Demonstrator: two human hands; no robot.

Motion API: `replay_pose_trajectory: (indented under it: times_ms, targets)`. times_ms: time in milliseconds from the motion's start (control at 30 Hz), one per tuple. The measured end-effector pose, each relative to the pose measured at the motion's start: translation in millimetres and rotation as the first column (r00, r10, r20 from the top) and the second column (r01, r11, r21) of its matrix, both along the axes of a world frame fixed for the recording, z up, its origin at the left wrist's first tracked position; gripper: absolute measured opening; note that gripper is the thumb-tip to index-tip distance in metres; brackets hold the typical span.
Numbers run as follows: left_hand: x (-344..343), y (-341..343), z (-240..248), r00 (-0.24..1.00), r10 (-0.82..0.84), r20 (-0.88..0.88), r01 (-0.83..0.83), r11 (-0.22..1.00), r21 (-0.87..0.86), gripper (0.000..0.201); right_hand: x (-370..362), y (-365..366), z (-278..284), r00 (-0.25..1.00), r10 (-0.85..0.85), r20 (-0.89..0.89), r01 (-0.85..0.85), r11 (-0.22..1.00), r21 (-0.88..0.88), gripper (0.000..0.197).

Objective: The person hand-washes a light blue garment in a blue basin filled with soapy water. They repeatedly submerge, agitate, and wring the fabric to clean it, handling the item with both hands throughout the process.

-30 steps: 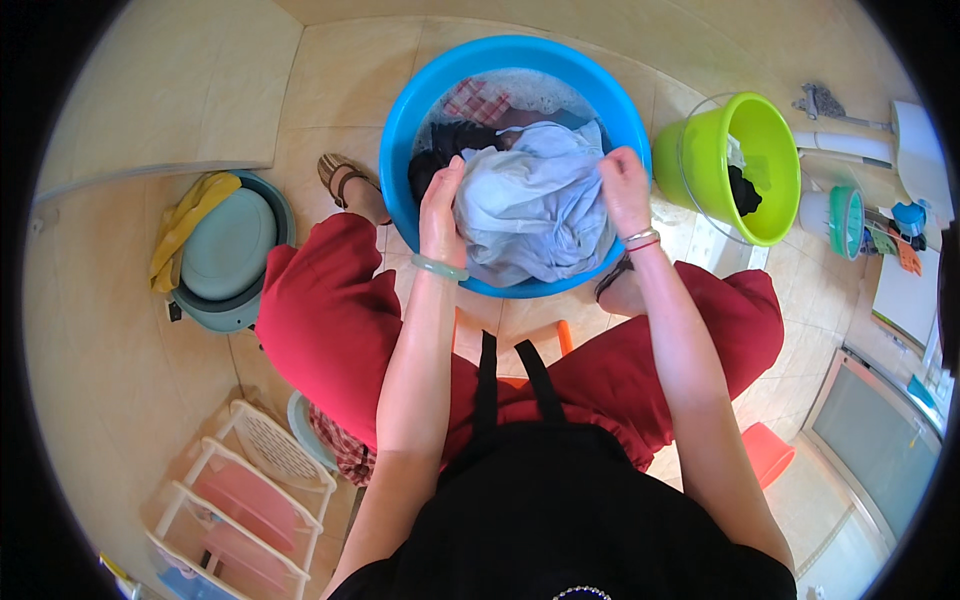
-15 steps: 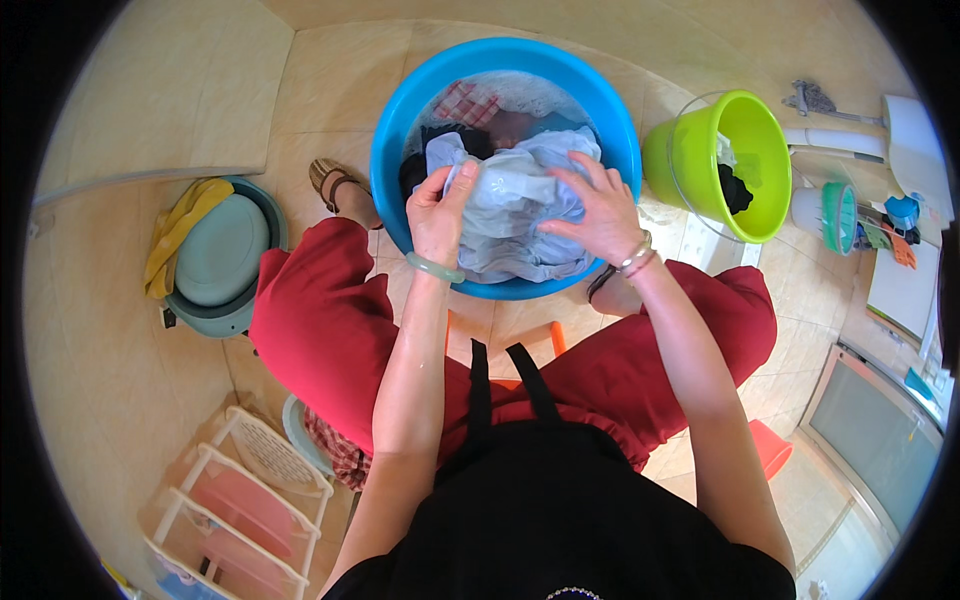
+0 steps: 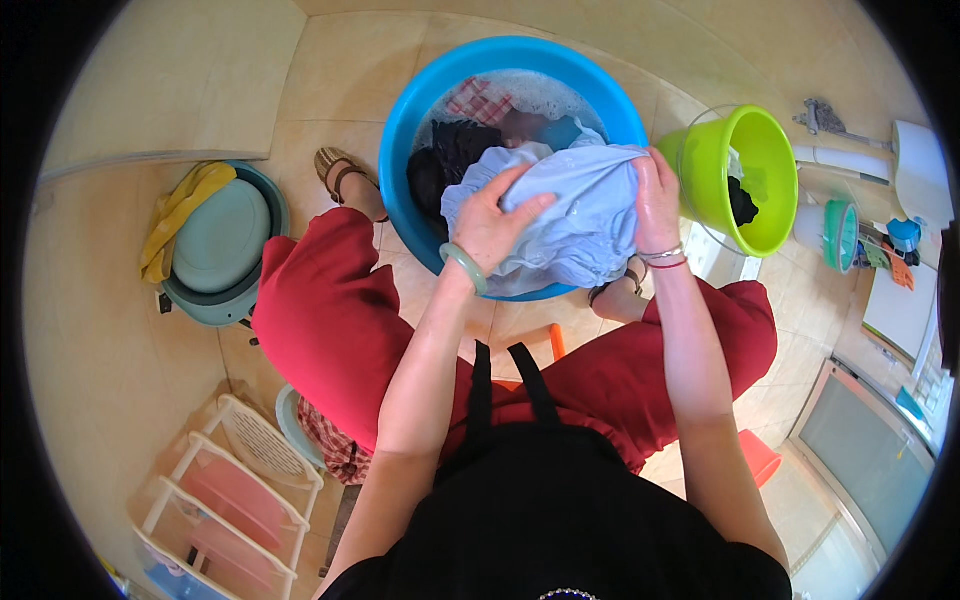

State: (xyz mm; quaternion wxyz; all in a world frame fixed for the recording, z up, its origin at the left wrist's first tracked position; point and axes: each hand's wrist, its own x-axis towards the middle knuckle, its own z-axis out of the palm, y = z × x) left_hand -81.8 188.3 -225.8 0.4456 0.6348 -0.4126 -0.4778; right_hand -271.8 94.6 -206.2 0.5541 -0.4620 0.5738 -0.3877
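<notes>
A: Nearest first. What do we log?

B: Orange stool leg (image 3: 557, 342), short of the basin's near rim. Then the hands, apart from each other: left hand (image 3: 485, 230) flat-ish on the cloth, thumb spread from fingers; right hand (image 3: 657, 205) clamped on the cloth's right edge, by the basin's right rim.

A: And the cloth?

B: Pale-blue garment (image 3: 585, 200), wet-looking, spread over the near right part of the blue plastic basin (image 3: 515, 52). It hides some near rim; we can't tell whether it touches there. Garment type unclear too.

A: Step in hand?

B: We'd call it handling the wet garment two-handed, right side pulled taut. Any further move calls for a surer left grip, we judge; soaked cloth likely slips.

A: Farther?

B: Dark clothes (image 3: 465, 145) toward the basin's left rim; red-and-white checked cloth (image 3: 480, 102) and suds (image 3: 545, 95) toward the far rim. Lime-green bucket (image 3: 740, 120) just outside the right rim.

A: Brands, labels, writing?

B: None we can read on garment, basin or bucket. Small pale marks on the garment, too unclear to call.
</notes>
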Motion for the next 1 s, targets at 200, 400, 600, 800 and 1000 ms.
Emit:
replay_pose_trajectory:
  times_ms: [200,400,600,800,1000]
  targets:
    - [19,-9,8,0.690,0.290,-0.663,-0.397,0.918,-0.012,0.036,7,0,43,0.890,0.445,-0.098,-0.454,0.885,-0.106,0.048]
    - [-21,-6,-2,0.340,0.302,-0.891,-0.231,0.945,0.232,0.050,64,87,28,0.822,0.521,-0.232,-0.557,0.819,-0.135,0.033]
    - [-22,-3,-16,0.077,0.285,-0.955,-0.124,0.953,0.275,0.041,73,106,37,0.633,0.298,-0.715,-0.754,0.448,-0.481,0.018]
    - [-68,8,-28,0.383,0.729,-0.568,-0.399,0.685,0.610,0.033,70,37,-28,0.710,0.201,-0.675,-0.556,0.748,-0.362,0.021]
    - [-62,21,-43,0.284,0.713,-0.641,-0.317,0.701,0.639,0.038,69,62,-40,0.641,0.156,-0.752,-0.576,0.745,-0.336,0.022]
